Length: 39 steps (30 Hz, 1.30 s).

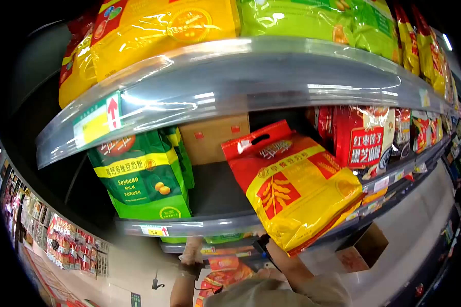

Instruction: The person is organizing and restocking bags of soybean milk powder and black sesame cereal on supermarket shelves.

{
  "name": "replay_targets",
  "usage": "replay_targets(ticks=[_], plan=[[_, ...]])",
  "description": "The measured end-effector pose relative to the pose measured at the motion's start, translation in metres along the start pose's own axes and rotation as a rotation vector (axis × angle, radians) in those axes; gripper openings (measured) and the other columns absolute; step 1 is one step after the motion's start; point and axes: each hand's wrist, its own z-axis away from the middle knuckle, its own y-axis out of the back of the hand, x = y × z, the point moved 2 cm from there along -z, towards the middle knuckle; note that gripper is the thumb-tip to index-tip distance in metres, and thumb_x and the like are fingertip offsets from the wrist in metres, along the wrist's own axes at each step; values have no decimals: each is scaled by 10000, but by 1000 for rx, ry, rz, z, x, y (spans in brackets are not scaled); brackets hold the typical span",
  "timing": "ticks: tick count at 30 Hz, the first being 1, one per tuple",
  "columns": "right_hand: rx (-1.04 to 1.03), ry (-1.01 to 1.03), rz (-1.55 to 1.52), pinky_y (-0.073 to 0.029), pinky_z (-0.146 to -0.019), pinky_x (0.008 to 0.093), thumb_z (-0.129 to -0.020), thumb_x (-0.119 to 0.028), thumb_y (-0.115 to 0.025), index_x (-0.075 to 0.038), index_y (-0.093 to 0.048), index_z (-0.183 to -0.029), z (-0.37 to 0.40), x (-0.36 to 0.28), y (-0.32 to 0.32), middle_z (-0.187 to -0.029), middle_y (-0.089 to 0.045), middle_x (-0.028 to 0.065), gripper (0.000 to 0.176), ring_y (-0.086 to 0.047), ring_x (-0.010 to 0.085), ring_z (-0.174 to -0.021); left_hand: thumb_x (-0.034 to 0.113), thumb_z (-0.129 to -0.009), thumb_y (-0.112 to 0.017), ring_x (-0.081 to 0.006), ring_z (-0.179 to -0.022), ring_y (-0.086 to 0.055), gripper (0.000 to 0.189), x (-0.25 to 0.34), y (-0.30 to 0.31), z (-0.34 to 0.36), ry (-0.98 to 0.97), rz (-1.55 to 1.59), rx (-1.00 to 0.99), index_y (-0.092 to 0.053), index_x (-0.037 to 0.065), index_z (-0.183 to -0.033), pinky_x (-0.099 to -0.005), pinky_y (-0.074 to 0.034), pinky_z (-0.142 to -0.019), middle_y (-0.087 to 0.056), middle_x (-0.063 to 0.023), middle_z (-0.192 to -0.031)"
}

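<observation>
A red and yellow bag of soy milk powder (302, 187) is tilted across the front edge of the middle shelf, with its red handle end toward the back. My right hand goes behind its lower left side and appears to hold it up; the fingers are hidden. The right forearm (290, 266) shows below the bag. My left hand (192, 249) is low, just under the shelf's front edge, near the price tag (155, 231). Its fingers are blurred and partly cut off by the shelf lip. Green soybean milk powder bags (141, 176) stand upright above it.
A cardboard box (215, 134) sits deep on the middle shelf (217, 192). Red bags (361, 140) stand to the right. The upper shelf's clear lip (271, 74) juts out above, under yellow and green bags. Below are an open carton (361, 250) and red packets (223, 279).
</observation>
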Motion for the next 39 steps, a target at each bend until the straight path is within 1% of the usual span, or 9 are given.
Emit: replay_targets(ticks=[6,9,17,19,21,28,34,37,39], plan=[[38,29,-121,-407,-897,352,-876,-139,-537,7,-488,-1164,-6,-11,-21,-1134,-556,120,327,-549,235,-960,90,-862,-562,-178,-930,-522,270,7,-8,-23,-175,-287,30,-495,13,-1112,-332,-473,-757,-538,-93,-1089],[80,28,-203,-409,-895,351,-877,-138,-537,5,-488,-1165,4,0,-23,-1134,-557,117,326,-551,232,-957,-6,-790,-621,-172,-914,-483,350,62,-27,20,-433,-6,331,-469,2,-1105,-324,-435,-807,-521,-95,-1050],[273,-28,-429,-414,-890,347,-879,-137,-538,0,-488,-1167,68,136,-1,-1134,-560,109,322,-556,223,-948,24,-831,-572,-135,-867,-526,242,76,10,78,-292,-57,387,-516,-7,-1065,-271,-426,-804,-570,-70,-978],[498,49,-827,-388,-620,218,-887,-291,-552,-73,-588,-975,119,-10,46,-833,-577,2,239,-531,101,-751,32,-841,-569,-126,-848,-526,200,67,8,84,-315,61,328,-535,-10,-1034,-265,-425,-802,-574,-52,-919],[551,-150,-771,-352,-558,230,-904,-268,-537,-80,-512,-818,155,-45,78,-675,-469,-20,208,-431,86,-602,37,-847,-567,-121,-837,-523,177,57,1,89,-265,53,272,-545,-14,-1015,-258,-424,-790,-573,-47,-898],[850,9,-397,-226,-421,187,-881,-308,-574,-134,-446,-693,219,-101,158,-562,-358,-66,286,-315,33,-471,100,-844,-593,-146,-789,-561,155,52,-58,115,-170,52,-40,-595,-2,-962,-259,-450,-712,-615,-79,-851],[721,511,76,-392,-833,308,-753,36,-597,-20,-531,-854,207,-227,206,-942,-516,73,133,-487,201,-904,132,-855,-595,-160,-876,-577,184,112,-90,147,-194,-58,-193,-598,7,-989,-284,-458,-758,-624,-108,-965],[446,808,605,-375,-937,385,-626,-44,-713,-41,-525,-1180,186,-279,219,-1158,-489,139,585,-460,322,-1107,128,-862,-591,-184,-933,-585,205,109,-105,151,-226,-103,-177,-584,16,-1034,-296,-459,-804,-622,-130,-1015],[282,956,855,-357,-964,400,-632,-97,-704,-47,-460,-1251,166,-298,224,-1221,-465,149,667,-434,335,-1156,139,-873,-580,-210,-961,-588,244,131,-117,154,-284,-35,-162,-556,9,-1078,-305,-454,-842,-622,-135,-1012]])
